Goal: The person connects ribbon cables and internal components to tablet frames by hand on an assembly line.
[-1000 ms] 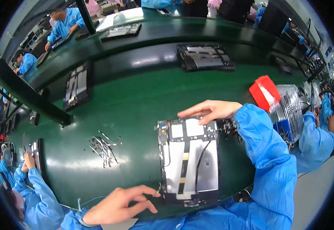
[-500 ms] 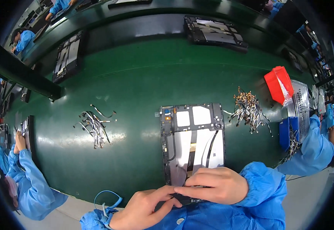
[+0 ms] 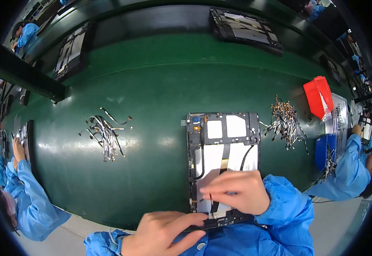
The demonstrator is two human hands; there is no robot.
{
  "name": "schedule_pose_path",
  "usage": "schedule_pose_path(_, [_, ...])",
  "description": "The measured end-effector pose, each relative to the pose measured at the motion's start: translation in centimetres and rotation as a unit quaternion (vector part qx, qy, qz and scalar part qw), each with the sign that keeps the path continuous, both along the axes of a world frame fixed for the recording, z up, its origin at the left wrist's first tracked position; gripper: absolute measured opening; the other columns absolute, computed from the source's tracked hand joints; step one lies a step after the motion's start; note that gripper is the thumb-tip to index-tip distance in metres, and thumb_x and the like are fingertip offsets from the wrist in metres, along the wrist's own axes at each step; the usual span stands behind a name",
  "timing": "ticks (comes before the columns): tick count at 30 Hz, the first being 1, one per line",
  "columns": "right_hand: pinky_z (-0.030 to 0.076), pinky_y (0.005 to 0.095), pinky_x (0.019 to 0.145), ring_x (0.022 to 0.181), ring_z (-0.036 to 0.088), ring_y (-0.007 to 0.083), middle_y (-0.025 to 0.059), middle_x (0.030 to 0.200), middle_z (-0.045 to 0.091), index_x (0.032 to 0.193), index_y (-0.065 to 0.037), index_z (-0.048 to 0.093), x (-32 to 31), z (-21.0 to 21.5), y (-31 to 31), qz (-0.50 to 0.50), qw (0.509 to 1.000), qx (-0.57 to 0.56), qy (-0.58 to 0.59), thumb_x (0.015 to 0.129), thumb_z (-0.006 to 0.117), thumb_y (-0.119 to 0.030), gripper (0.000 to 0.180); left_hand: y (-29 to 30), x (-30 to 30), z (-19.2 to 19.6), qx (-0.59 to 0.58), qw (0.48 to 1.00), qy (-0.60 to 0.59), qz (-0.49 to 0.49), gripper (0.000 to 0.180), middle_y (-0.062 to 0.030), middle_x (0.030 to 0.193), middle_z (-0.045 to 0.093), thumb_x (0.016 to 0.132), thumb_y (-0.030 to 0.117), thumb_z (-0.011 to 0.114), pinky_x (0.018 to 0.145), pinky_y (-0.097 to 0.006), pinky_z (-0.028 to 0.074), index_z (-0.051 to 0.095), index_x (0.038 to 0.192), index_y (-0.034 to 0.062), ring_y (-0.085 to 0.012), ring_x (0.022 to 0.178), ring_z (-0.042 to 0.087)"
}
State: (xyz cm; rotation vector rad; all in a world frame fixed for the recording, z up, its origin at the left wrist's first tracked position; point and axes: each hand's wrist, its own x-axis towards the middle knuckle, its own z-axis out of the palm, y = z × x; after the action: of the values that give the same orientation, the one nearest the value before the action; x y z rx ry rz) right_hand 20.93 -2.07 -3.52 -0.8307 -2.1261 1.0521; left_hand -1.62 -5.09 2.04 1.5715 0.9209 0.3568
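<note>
At the near edge of the green table (image 3: 151, 85), the opened tablet (image 3: 223, 162) is steadied by the left hand (image 3: 164, 232), laid flat with fingers spread on its bottom edge, while the right hand (image 3: 233, 192) pinches something small over its lower half. Beyond the tablet, loose cables (image 3: 105, 132) and small connectors (image 3: 286, 121) lie unused, so assembly seems only partly done.

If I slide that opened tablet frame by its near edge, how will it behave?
The tablet frame is probably stiff: it lies flat on the green table like a thin panel. It would likely slide, not tip. Its black ribbon cable looks floppy and fragile; the right hand rests there.
</note>
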Motion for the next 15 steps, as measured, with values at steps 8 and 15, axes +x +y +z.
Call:
schedule_pose_path(8, [0.057,0.0234,0.068,0.079,0.069,0.0141,0.011,0.091,0.071,0.098,0.001,0.071,-1.3,-0.5,2.3,-0.114,0.956,-0.27,-0.013,0.079,0.07,0.004,0.019,0.7,-0.4,-3.3,0.438,0.863,0.251,0.025,0.029,-0.0065,0.099,0.068,0.073,0.019,0.068,0.072,-0.031,0.052,0.071,0.099,0.0061,-0.0226,0.092,0.066])
schedule_pose_path(15, [0.055,0.0259,0.06,0.066,0.067,0.0173,0.0085,0.079,0.068,0.09,-0.001,0.07,-1.9,-0.9,1.9,-0.172,0.952,-0.252,0.022,0.079,0.07,-0.004,0.011,0.5,0.2,-4.7,0.509,0.811,0.29,-0.009,0.028,-0.0052,0.094,0.067,0.082,0.027,0.061,0.077,-0.031,0.053,0.07,0.099,0.0069,-0.0189,0.087,0.064])
